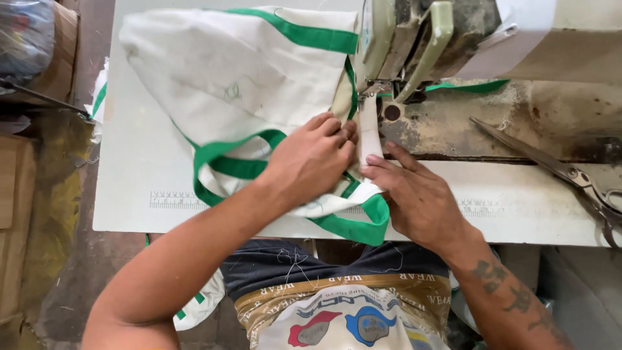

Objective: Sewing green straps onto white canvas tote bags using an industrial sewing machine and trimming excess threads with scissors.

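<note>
since the cream cloth bag (240,71) w/ green trim (353,227) is soft and floppy, grip near the seam edge. left hand (311,159) and right hand (414,194) press flat on it, close together, by the sewing machine (402,39) needle.

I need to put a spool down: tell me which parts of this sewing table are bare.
Bare: the table left of the white bag, and the strip between the right hand and the scissors. Crowded: around the needle of the sewing machine, where the left hand presses fabric.
</note>
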